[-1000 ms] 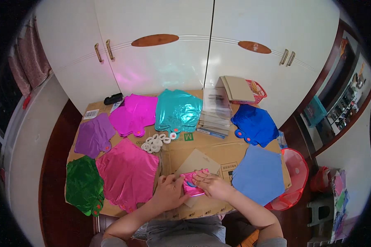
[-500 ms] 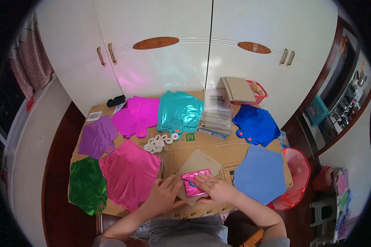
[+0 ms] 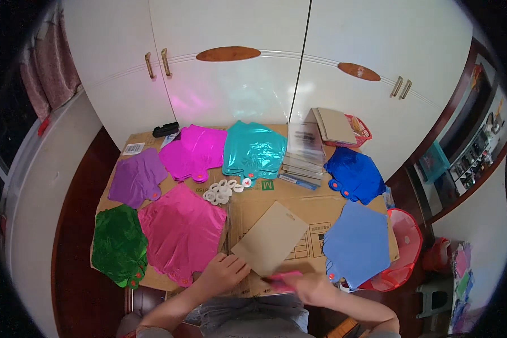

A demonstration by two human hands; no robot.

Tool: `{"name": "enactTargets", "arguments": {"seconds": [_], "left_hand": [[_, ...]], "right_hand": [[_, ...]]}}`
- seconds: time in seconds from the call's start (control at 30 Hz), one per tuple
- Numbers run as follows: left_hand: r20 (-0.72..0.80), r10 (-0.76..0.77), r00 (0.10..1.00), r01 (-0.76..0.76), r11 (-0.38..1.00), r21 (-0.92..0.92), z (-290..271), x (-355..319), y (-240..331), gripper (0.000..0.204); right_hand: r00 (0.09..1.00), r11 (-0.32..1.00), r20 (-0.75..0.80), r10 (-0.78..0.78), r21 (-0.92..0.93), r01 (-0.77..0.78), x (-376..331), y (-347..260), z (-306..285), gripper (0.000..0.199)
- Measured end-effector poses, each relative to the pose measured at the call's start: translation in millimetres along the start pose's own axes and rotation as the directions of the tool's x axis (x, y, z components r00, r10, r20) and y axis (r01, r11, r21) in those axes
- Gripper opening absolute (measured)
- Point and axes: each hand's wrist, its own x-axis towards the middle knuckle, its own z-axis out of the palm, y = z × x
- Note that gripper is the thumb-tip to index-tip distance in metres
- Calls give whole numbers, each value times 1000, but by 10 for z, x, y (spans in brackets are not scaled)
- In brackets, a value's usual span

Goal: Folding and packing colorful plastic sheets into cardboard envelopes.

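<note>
A beige card with a small hanging slot [image 3: 271, 236] lies slanted on the cardboard-covered table in front of me. My left hand [image 3: 228, 274] is closed at its lower left edge, fingers bent over that edge. Just right of the card's near corner, my right hand [image 3: 315, 289] grips a small folded pink foil piece [image 3: 287, 279], blurred by motion. Left of my left hand spreads a large pink foil sheet [image 3: 183, 231]. White tape rings [image 3: 218, 192] lie in a heap beyond the card, with a light blue foil sheet [image 3: 356, 242] to the right.
Around the cardboard tabletop [image 3: 253, 211] lie green [image 3: 120, 245], purple [image 3: 136, 177], magenta [image 3: 194, 152], teal [image 3: 253, 149] and dark blue [image 3: 355, 172] foil stacks. Flat packets [image 3: 301, 163], cards [image 3: 333, 127] and a red basket [image 3: 363, 132] stand behind. A red bin [image 3: 405, 242] is at the right edge.
The pink foil piece has come off the card, carried right and toward me in my right hand. My left hand has moved from beside the foil to the card's edge. The view has shifted slightly.
</note>
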Motion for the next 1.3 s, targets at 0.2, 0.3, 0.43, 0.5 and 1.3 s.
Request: {"name": "enactTargets", "arguments": {"seconds": [0.2,0.3,0.43,0.5,1.3], "left_hand": [[112,-69,991,75,996,-49,-10,-75,72,16],[84,-82,993,88,994,-67,5,-72,72,22],[37,-82,996,83,996,-27,-35,4,66,31],[22,-84,996,85,996,-41,-19,26,78,34],[255,-44,966,112,960,-257,86,129,16,54]], "right_hand": [[839,596,27,543,692,-408,847,401,71,26],[821,342,154,549,855,-389,977,682,499,25],[834,434,161,528,793,-428,986,735,588,26],[842,510,138,522,740,-438,975,739,608,27],[987,959,78,-138,-241,153,1145,870,105,52]]}}
